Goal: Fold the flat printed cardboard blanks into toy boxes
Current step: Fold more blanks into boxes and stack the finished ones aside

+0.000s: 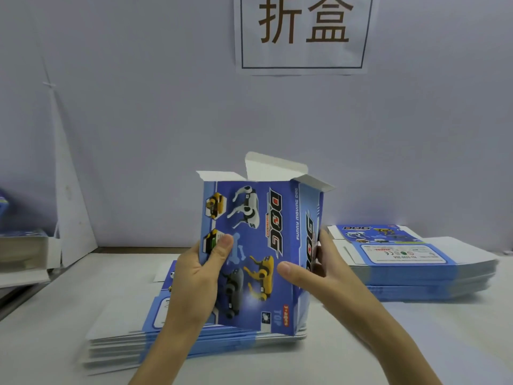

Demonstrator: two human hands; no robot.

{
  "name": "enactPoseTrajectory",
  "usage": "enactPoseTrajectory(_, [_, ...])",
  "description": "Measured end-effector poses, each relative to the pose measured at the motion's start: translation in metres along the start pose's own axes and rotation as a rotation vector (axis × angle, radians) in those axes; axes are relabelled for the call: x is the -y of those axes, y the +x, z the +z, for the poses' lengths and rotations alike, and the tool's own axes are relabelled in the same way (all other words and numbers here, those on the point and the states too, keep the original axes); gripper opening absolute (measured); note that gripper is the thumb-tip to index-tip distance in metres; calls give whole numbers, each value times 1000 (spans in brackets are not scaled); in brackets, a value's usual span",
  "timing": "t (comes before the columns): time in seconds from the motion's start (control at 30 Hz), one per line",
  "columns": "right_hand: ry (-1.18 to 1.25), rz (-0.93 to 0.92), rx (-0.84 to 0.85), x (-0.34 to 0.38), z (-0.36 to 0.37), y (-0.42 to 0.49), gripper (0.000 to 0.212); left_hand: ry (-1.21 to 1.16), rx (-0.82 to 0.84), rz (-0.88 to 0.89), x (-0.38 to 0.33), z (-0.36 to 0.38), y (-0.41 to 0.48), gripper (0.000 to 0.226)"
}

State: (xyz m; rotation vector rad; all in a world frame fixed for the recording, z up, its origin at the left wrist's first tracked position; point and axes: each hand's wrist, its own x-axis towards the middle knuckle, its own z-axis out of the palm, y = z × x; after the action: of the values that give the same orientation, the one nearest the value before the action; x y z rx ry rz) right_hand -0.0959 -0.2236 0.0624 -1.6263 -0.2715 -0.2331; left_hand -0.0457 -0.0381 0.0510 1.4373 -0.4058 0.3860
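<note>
A blue printed toy box with robot dog pictures stands upright in the middle, opened into a tube, its white top flaps sticking up. My left hand grips its left edge, thumb on the front panel. My right hand holds the right side panel, thumb at the front and fingers behind the edge. Under the box lies a stack of flat blanks. A second stack of flat blanks lies to the right.
A white wall with a paper sign rises behind the white table. At the left edge stand a white cardboard piece leaning on the wall and a low pile of boxes or paper.
</note>
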Motion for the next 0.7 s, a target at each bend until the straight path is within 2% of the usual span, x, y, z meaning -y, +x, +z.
enactPoseTrajectory(0.07, [-7, 7, -6, -1, -1, 0, 77, 10, 9, 29, -2, 0, 0, 50])
enactPoseTrajectory(0.17, [-21, -3, 20, 2, 1, -1, 69, 21, 104, -22, -5, 0, 0, 36])
enactPoseTrajectory(0.2, [-11, -18, 16, 2, 2, -1, 69, 22, 117, -44, -6, 2, 0, 41])
enactPoseTrajectory(0.27, [19, -42, -11, 1, 2, 0, 69, 43, 46, -37, -3, 4, -2, 52])
enactPoseTrajectory(0.37, [21, -26, -36, -1, 2, 0, 75, 98, -39, 51, -4, 5, -5, 38])
enactPoseTrajectory(0.43, [-14, -10, -34, -2, 2, -1, 81, 62, 50, 46, -6, 5, -5, 31])
enactPoseTrajectory(0.53, [-16, -5, -34, -1, -1, 0, 90, -17, 216, -30, -6, 0, -2, 37])
enactPoseTrajectory(0.7, [101, -27, -57, 3, -3, 0, 81, -85, 423, -216, -6, -19, 5, 48])
